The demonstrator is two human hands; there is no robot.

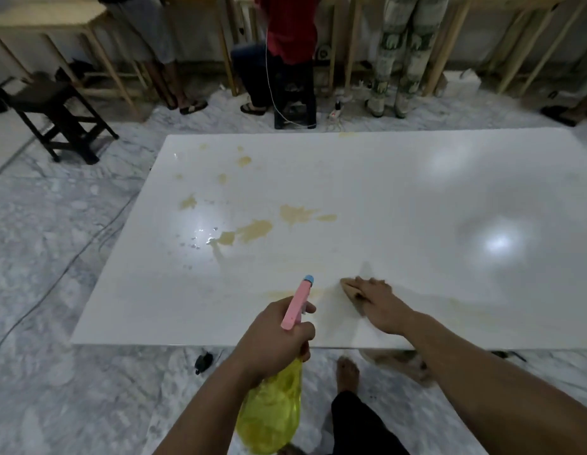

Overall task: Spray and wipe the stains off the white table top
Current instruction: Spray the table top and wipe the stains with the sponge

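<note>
Left hand [272, 336] gripping spray bottle [272, 412]; right hand [377, 303] flat on cloth [351, 287], stains [252, 231] beyond.

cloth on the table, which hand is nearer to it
Right. The right hand presses flat on the cloth; the left hand is off to its left, gripping the spray bottle.

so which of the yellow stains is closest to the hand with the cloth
The faint smear at the near edge, just left of the right hand and cloth; the darker splashes lie farther up the table.

Left hand [272, 336] grips spray bottle [275, 405]; right hand [379, 305] presses cloth [349, 285]
</note>
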